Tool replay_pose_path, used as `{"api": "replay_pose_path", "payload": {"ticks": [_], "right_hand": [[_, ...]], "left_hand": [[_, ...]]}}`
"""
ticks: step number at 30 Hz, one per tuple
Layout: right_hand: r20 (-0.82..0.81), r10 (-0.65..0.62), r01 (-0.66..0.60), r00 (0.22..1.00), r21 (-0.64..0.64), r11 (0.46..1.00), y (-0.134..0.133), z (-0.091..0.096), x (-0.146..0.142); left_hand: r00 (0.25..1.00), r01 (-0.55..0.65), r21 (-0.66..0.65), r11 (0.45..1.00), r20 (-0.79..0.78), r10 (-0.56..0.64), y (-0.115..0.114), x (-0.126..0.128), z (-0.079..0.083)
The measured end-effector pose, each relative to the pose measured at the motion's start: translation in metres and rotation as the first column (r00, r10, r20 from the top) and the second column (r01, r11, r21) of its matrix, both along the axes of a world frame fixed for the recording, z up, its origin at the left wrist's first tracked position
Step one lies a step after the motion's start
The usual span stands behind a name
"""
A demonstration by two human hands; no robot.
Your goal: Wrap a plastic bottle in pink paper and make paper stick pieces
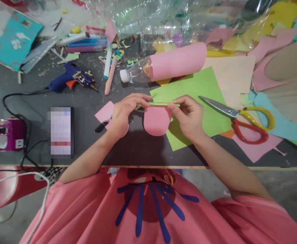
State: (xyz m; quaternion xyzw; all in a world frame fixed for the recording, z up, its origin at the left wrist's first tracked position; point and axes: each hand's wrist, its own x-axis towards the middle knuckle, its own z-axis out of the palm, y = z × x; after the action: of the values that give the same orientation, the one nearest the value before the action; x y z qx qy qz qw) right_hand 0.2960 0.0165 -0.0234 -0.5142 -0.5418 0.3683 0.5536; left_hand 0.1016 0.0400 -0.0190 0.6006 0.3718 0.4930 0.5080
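Between my hands stretches a narrow green paper strip (160,104), lying along the top edge of a pink paper piece (157,122) with rounded lower corners. My right hand (190,117) pinches the strip's right end, its thumb near the pink piece's upper corner. At the other end, the fingers of my left hand (124,113) close on the strip; their tips partly cover it. Under my left hand lie a black pen (101,126) and a small pink paper scrap (104,112). A large green sheet (196,91) spreads beneath and beyond my right hand.
Scissors (236,113) with red and yellow handles lie at right. A clear bottle (138,69) wrapped in pink paper rests on its side. At left are a blue glue gun (72,77), a phone (60,131) and cables. Markers, bottles and paper scraps clutter the back.
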Motion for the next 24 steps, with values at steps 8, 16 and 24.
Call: {"api": "replay_pose_path", "payload": {"ticks": [8,16,24], "right_hand": [[0.008,-0.031,0.031,0.999,0.024,0.999,0.003,0.000,0.002],[0.010,0.017,-0.017,1.000,0.009,1.000,-0.001,0.002,0.001],[-0.014,0.128,-0.128,0.992,0.002,0.992,-0.004,0.001,0.000]], "left_hand": [[0.945,-0.298,0.028,0.954,-0.131,0.299,0.005,0.005,0.004],[0.921,-0.332,0.069,0.941,-0.194,0.339,0.004,0.002,-0.005],[0.986,-0.126,0.048,0.991,-0.104,0.130,0.004,0.001,0.002]]}}
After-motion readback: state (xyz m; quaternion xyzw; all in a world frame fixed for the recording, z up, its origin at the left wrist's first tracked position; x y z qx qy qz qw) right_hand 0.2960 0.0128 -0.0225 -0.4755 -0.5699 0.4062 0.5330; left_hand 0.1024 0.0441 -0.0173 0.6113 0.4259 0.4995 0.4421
